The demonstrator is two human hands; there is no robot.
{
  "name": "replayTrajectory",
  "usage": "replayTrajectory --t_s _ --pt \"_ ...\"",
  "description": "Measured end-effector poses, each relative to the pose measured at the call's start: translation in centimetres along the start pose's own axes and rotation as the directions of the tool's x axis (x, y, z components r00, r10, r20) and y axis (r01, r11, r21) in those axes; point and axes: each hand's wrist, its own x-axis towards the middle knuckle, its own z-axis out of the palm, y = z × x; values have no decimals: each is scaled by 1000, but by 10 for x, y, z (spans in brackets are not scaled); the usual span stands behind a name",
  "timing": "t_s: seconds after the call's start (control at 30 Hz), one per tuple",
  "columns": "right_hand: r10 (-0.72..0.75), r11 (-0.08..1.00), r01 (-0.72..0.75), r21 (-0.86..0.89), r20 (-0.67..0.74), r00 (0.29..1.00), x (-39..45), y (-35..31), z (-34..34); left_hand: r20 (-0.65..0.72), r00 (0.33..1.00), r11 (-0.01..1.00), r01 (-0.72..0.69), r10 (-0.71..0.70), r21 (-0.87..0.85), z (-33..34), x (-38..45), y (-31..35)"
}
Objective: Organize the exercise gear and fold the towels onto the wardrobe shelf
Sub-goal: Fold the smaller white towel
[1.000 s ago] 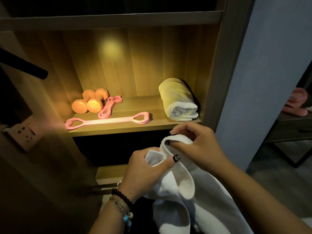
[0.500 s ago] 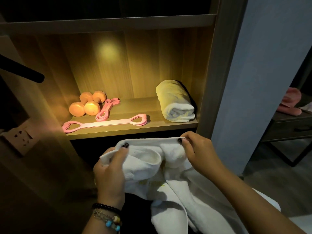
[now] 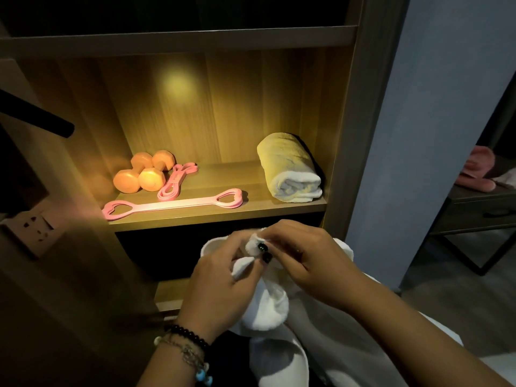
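Where the wardrobe's left wall falls into shadow, a wall socket (image 3: 35,230) sits at 9 o'clock and a dark rod (image 3: 36,118) juts in above it. Lit shelf (image 3: 195,216) next: two orange dumbbells (image 3: 143,174) packed against the back-left corner, touching each other. Just beside them, at their 3 o'clock, a pink resistance band (image 3: 177,181) lies folded, running front to back. A pink pull strap (image 3: 173,205) with heart-shaped handles lies flat along the shelf's front edge, close to the lip, spanning left to centre. Bare shelf board between strap end and the rolled towel (image 3: 290,169), which sits at the right end, near the side panel.

Below the shelf front, at 6 o'clock: left hand (image 3: 220,286), beaded bracelets at the wrist, fingers curled, pinching a bunched edge of the white towel (image 3: 268,308). Right hand (image 3: 307,263) meets it, thumb and fingers pinching the same bunch. Remaining cloth hangs down between the forearms.

Far right, past the wardrobe's upright, grey wall (image 3: 435,135); beyond it a dark side table (image 3: 480,210) with pink slippers (image 3: 477,171) on top.
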Motion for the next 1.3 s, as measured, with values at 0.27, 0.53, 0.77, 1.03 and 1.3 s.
replayTrajectory --t_s 0.27,0.53,0.77,1.03,1.3 --pt "210 977 -203 -60 163 964 -14 23 4 -272 956 992 91 -112 -88 10 -6 -14" --pt "342 935 -347 -68 -76 937 -42 86 3 -318 752 780 391 -577 -489 -12 1 -33" --pt "228 968 -235 -89 -76 971 -24 59 2 -140 962 971 226 -234 -73 3 1 -10" --pt "214 975 -210 -68 68 974 -13 18 -5 -46 999 990 -11 18 138 26 4 -22" --pt "482 836 -462 -296 -8 876 -46 58 -5 -356 775 835 380 -522 -397 17 5 -41"
